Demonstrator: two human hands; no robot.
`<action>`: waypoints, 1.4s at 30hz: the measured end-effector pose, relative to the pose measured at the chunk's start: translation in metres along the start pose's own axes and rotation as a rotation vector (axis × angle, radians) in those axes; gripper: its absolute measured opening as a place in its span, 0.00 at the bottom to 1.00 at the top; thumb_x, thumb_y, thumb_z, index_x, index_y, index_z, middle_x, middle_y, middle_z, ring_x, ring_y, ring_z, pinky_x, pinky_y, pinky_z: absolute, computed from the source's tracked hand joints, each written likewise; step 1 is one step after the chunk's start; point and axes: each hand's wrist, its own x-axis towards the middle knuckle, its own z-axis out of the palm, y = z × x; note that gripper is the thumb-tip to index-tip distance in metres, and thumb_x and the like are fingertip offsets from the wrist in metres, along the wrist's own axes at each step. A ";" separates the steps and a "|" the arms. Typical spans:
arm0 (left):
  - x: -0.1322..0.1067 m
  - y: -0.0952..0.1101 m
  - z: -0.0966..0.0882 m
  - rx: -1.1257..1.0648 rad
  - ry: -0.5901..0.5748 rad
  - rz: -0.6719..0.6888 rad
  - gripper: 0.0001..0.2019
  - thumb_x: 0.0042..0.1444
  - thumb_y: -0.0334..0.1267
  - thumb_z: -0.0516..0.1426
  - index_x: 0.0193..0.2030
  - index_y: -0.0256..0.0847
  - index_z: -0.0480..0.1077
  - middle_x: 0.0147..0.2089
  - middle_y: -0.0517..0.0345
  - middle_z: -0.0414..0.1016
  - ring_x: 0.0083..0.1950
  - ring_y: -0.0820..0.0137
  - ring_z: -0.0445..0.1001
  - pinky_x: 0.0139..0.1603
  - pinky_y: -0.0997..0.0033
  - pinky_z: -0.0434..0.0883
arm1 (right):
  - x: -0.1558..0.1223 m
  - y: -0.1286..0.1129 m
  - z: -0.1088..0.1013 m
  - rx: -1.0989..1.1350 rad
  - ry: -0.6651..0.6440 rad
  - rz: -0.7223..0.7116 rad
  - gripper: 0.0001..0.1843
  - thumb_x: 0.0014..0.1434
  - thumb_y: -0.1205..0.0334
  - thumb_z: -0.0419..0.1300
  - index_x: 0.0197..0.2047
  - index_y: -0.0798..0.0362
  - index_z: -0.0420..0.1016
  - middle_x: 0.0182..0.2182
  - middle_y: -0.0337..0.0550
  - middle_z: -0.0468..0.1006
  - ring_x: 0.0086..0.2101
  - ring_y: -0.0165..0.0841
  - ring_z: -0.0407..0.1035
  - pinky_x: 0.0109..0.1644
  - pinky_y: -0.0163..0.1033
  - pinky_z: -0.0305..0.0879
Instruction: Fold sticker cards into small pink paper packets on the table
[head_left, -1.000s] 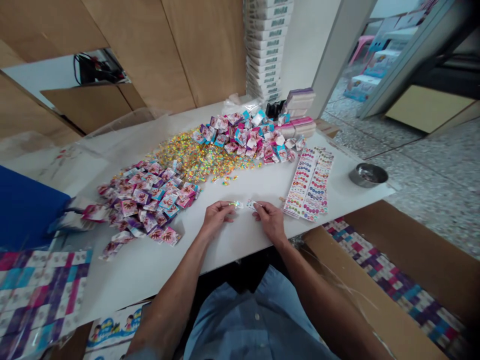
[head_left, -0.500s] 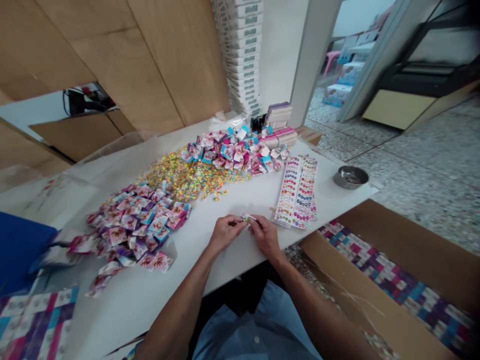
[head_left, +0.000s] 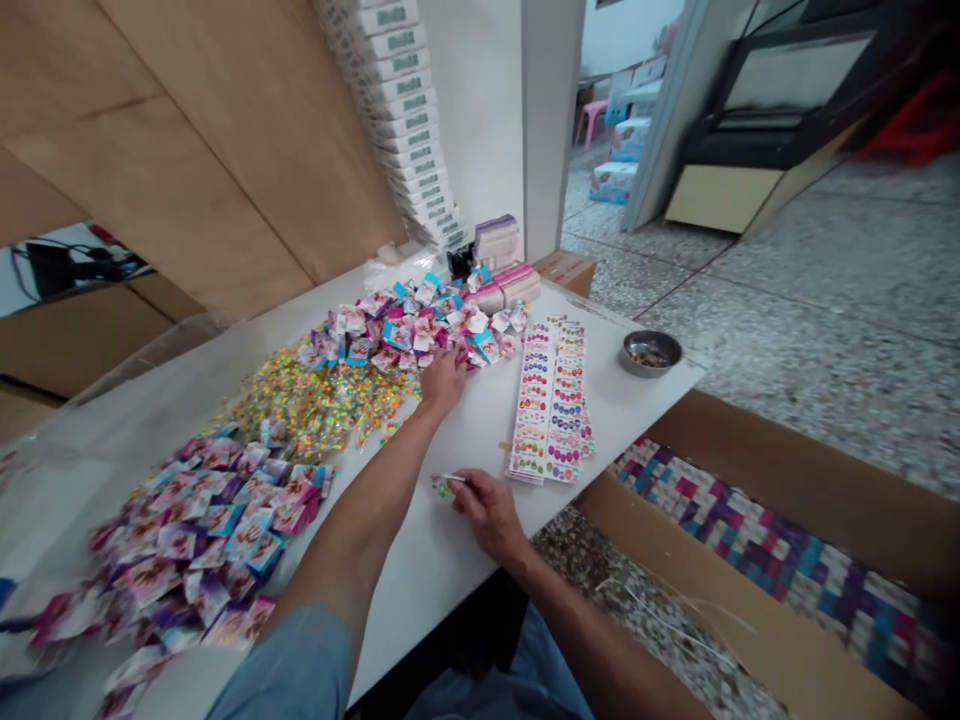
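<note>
My left hand (head_left: 442,385) reaches across the white table (head_left: 420,590) to the edge of a heap of small pink, blue and purple foil packets (head_left: 405,330), beside a pile of iridescent glitter-like pieces (head_left: 322,400). Its fingers are partly hidden, and I cannot see whether they hold anything. My right hand (head_left: 487,510) rests nearer me, pinching a thin white strip (head_left: 452,478) with a small glittery piece (head_left: 442,485) at its end. A second heap of similar packets (head_left: 202,540) lies at the lower left.
Sheets of colourful stickers (head_left: 551,400) lie right of my hands, with a metal bowl (head_left: 651,352) near the table's far corner. A tall stack of white boxes (head_left: 397,110) stands behind. An open cardboard box (head_left: 757,530) of patterned packs sits low on the right.
My left hand has let go of the small item and moved forward to the far packets. My right hand keeps the item and has moved closer to me. The view has swung right.
</note>
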 end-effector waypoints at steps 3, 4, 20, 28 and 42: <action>0.008 -0.003 0.000 -0.007 0.008 -0.014 0.15 0.67 0.44 0.53 0.43 0.40 0.79 0.51 0.44 0.77 0.49 0.57 0.76 0.45 0.66 0.67 | 0.001 -0.001 0.000 0.018 0.000 0.009 0.13 0.65 0.51 0.58 0.39 0.50 0.79 0.25 0.39 0.75 0.26 0.32 0.70 0.31 0.35 0.64; 0.006 -0.005 -0.007 -0.006 0.025 -0.006 0.15 0.67 0.44 0.53 0.43 0.41 0.79 0.50 0.45 0.78 0.49 0.58 0.76 0.45 0.67 0.66 | 0.002 -0.002 0.000 0.023 0.001 0.014 0.13 0.65 0.52 0.59 0.39 0.50 0.79 0.25 0.39 0.75 0.26 0.31 0.70 0.31 0.35 0.64; -0.222 -0.041 -0.161 -0.293 -0.626 -0.068 0.08 0.59 0.38 0.55 0.36 0.40 0.76 0.29 0.59 0.77 0.28 0.70 0.76 0.29 0.75 0.64 | -0.026 -0.020 0.026 0.508 0.091 0.350 0.19 0.53 0.46 0.69 0.38 0.53 0.76 0.34 0.41 0.80 0.34 0.36 0.77 0.31 0.37 0.74; -0.287 -0.066 -0.091 -0.673 -0.036 -0.159 0.09 0.62 0.39 0.56 0.40 0.39 0.77 0.36 0.57 0.81 0.36 0.70 0.78 0.40 0.72 0.74 | -0.045 -0.006 0.043 0.296 0.098 0.307 0.19 0.55 0.46 0.65 0.40 0.53 0.76 0.36 0.42 0.80 0.36 0.36 0.75 0.32 0.38 0.75; -0.324 -0.066 -0.047 -0.797 0.129 -0.195 0.19 0.59 0.39 0.63 0.57 0.44 0.76 0.44 0.54 0.77 0.36 0.71 0.75 0.40 0.72 0.74 | -0.042 -0.019 0.029 0.028 0.075 0.011 0.17 0.64 0.46 0.60 0.44 0.51 0.73 0.40 0.43 0.80 0.34 0.34 0.75 0.32 0.38 0.74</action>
